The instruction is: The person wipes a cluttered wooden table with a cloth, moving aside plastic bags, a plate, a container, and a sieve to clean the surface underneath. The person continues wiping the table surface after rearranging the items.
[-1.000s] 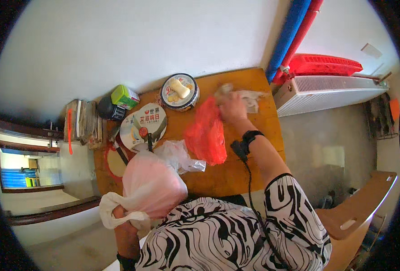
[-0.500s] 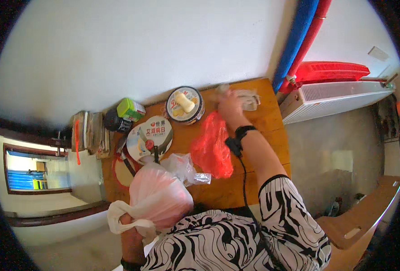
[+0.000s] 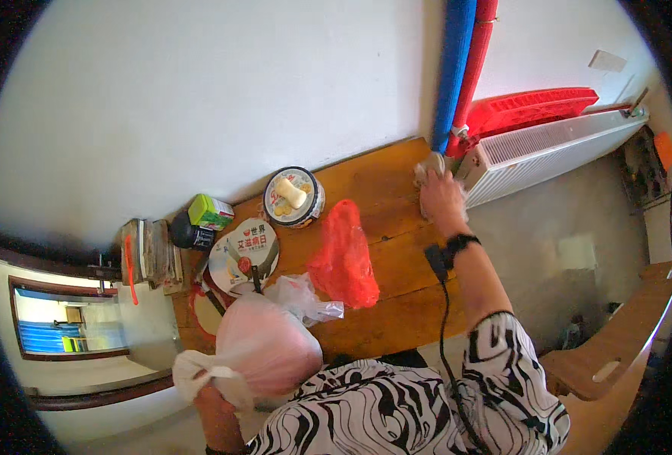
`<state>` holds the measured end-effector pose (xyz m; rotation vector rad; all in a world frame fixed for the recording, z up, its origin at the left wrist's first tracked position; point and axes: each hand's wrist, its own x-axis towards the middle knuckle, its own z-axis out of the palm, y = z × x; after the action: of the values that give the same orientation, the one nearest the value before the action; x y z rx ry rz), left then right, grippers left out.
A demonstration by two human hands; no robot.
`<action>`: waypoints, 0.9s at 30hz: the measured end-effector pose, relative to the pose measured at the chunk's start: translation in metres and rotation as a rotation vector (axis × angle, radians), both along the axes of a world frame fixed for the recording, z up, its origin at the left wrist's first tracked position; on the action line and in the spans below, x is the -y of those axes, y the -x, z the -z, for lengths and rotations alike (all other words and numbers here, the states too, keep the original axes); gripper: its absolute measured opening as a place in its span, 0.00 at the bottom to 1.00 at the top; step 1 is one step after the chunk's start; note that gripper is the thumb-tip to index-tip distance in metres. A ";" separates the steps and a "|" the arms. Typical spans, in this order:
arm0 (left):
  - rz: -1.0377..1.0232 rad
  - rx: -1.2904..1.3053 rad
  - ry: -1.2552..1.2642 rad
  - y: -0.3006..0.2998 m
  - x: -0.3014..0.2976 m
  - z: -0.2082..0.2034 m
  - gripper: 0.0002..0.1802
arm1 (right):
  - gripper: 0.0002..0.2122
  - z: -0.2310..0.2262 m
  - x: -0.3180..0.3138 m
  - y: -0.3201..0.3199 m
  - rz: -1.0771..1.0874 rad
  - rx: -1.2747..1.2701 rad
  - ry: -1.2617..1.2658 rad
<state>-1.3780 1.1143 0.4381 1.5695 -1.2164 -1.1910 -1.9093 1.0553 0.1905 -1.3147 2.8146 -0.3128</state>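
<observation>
My left hand (image 3: 213, 403), mostly covered by the bag's handles, grips a full white plastic bag (image 3: 266, 345) with something pinkish inside, at the table's near left edge. At the far right corner of the wooden table (image 3: 393, 205), my right hand (image 3: 444, 199) is closed on a crumpled greyish cloth (image 3: 431, 164). To the left of that arm lies a crumpled red plastic bag (image 3: 345, 262). A clear plastic bag (image 3: 302, 298) lies between it and the white bag.
Along the wall stand a round tub (image 3: 303, 216) with a pale bone-shaped item (image 3: 290, 193) on its lid, a green box (image 3: 211, 211) and a black jar (image 3: 192, 230). A printed hand fan (image 3: 249, 254) lies before them. A white radiator (image 3: 541, 155) flanks the table's right side.
My right hand has moved right with the cloth to the table's far right corner. The view has shifted; my left hand stays at the white bag.
</observation>
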 end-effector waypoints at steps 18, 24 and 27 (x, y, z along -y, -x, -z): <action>0.158 -0.418 0.036 0.233 0.165 -0.103 0.18 | 0.24 -0.011 -0.243 -0.144 -0.228 0.346 0.092; 0.201 -0.436 0.014 0.333 0.200 -0.050 0.16 | 0.24 -0.013 -0.239 -0.150 -0.256 0.370 0.057; 0.290 -0.339 -0.044 0.370 0.202 -0.009 0.15 | 0.25 -0.012 -0.240 -0.152 -0.215 0.368 0.126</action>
<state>-1.7483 0.9125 0.4475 1.1835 -1.2208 -1.6052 -1.7576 1.2952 0.2027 -1.3988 2.3625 -0.6578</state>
